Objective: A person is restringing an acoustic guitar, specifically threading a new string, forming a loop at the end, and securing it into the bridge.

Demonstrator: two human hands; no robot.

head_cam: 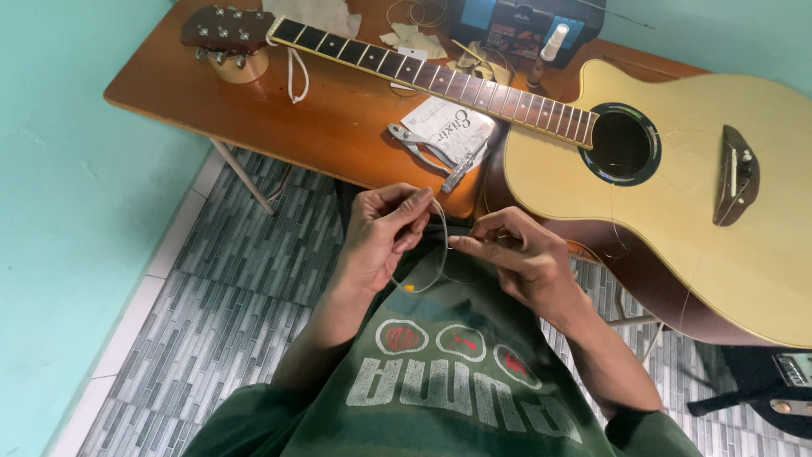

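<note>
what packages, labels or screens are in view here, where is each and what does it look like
Paper packet: flat white square with dark script, on the wooden table under the guitar neck, beside the pliers.
Box: dark, with blue and red panels, at the table's far edge behind a small spray bottle.
Small white tag: on the guitar neck.
Device with a small display: dark, bottom right, mostly cut off.

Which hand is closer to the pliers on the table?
Left. The left hand sits just below the pliers, near the table's edge. The right hand is lower and further to the side.
</note>
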